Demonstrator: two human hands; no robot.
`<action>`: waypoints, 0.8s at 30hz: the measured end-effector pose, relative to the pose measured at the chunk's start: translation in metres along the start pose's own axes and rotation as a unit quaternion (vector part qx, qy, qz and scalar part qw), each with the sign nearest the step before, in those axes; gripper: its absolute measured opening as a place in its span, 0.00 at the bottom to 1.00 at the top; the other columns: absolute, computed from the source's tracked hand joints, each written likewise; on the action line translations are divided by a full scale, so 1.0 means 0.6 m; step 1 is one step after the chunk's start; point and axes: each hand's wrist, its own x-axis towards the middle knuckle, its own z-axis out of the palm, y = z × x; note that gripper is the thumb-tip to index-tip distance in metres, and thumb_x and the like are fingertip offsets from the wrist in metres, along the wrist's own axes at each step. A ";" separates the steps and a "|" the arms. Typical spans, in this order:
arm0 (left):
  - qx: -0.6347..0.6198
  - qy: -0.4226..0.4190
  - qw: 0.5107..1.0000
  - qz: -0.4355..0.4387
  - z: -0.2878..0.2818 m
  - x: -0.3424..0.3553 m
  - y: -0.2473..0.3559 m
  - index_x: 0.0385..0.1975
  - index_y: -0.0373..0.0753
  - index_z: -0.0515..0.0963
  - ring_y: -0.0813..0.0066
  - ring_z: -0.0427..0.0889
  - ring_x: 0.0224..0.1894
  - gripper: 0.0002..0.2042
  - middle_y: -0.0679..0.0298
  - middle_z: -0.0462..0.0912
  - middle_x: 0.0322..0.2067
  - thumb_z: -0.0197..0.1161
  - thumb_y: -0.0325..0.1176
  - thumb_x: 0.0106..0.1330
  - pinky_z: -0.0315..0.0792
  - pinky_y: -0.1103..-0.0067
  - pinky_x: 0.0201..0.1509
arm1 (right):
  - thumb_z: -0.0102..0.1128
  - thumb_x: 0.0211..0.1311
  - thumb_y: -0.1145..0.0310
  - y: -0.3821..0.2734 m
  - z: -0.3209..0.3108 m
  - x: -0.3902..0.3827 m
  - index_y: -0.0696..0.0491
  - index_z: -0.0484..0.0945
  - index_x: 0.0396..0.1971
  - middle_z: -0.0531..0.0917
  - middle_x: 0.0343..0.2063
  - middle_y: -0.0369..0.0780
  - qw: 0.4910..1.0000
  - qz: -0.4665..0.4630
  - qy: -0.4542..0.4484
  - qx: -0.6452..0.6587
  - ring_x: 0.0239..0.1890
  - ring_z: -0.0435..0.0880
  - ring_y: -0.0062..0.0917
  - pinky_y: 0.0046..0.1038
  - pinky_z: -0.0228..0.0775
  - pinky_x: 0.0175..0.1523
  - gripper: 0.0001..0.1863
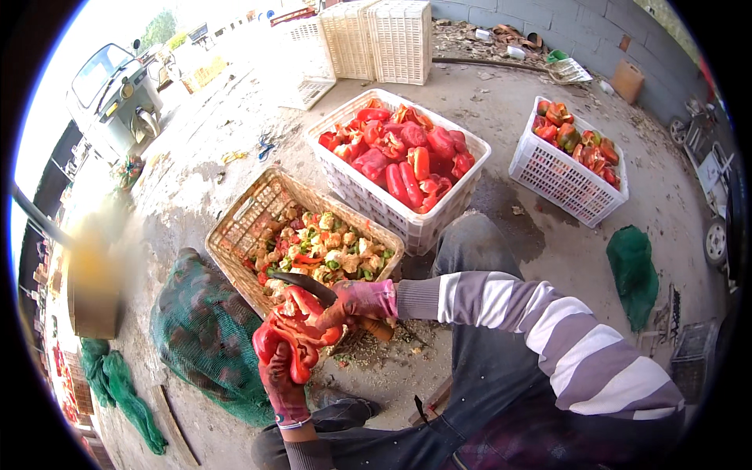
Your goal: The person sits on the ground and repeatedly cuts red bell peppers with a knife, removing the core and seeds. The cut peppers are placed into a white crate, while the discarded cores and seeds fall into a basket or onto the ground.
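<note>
My left hand (283,384), in a stained red glove, grips a split red pepper (294,337) from below, in front of the brown basket. My right hand (352,305), in a pinkish glove, is closed on a knife (305,283) with a dark blade and wooden handle, its fingers against the pepper's right side. The brown basket (239,219) holds pale cores, green stems and red scraps. Behind it, a white crate (345,168) is heaped with red peppers. A second white crate (564,188) to the right holds red and greenish peppers.
A stuffed green mesh sack (196,337) lies left of my legs, green netting (129,403) farther left and more (630,278) at right. Empty crates (392,43) stand at the back near a block wall (564,23). A three-wheeled vehicle (113,98) is at upper left, a wheeled frame (697,149) at far right.
</note>
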 end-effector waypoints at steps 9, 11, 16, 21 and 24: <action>0.093 -0.101 0.982 -0.132 0.030 0.011 0.051 0.48 0.30 0.73 0.69 0.81 0.38 0.22 0.60 0.80 0.38 0.67 0.28 0.51 0.76 0.77 0.43 | 0.69 0.51 0.56 0.014 -0.057 -0.063 0.52 0.79 0.25 0.73 0.13 0.31 0.995 0.075 -0.024 0.066 0.13 0.68 0.14 0.19 0.58 0.19 0.14; 0.127 -0.112 0.971 -0.171 0.026 0.013 0.045 0.44 0.31 0.76 0.71 0.81 0.34 0.19 0.61 0.81 0.34 0.66 0.27 0.50 0.76 0.78 0.39 | 0.70 0.50 0.58 0.006 -0.085 -0.075 0.53 0.79 0.22 0.73 0.11 0.33 0.997 0.054 0.019 -0.059 0.10 0.68 0.17 0.20 0.60 0.17 0.15; 0.276 -0.149 0.933 -0.177 0.030 0.010 0.019 0.42 0.32 0.77 0.73 0.80 0.36 0.19 0.63 0.81 0.36 0.66 0.29 0.48 0.74 0.79 0.43 | 0.70 0.50 0.57 0.017 -0.190 -0.116 0.54 0.77 0.16 0.71 0.10 0.33 0.989 0.089 0.115 -0.030 0.12 0.71 0.18 0.21 0.63 0.19 0.17; 0.168 -0.104 0.960 -0.201 0.014 0.041 -0.008 0.45 0.31 0.73 0.68 0.80 0.37 0.20 0.60 0.80 0.37 0.63 0.28 0.51 0.74 0.76 0.42 | 0.70 0.49 0.50 -0.103 -0.339 -0.114 0.50 0.72 0.19 0.70 0.10 0.32 0.941 -0.018 0.306 0.143 0.10 0.68 0.16 0.19 0.61 0.15 0.21; 0.168 -0.118 0.959 -0.196 0.011 0.059 -0.029 0.47 0.32 0.72 0.68 0.79 0.35 0.20 0.60 0.79 0.36 0.62 0.27 0.52 0.75 0.76 0.39 | 0.63 0.55 0.47 -0.190 -0.459 -0.085 0.52 0.70 0.14 0.73 0.09 0.37 0.895 -0.142 0.403 0.128 0.20 0.78 0.26 0.26 0.70 0.30 0.25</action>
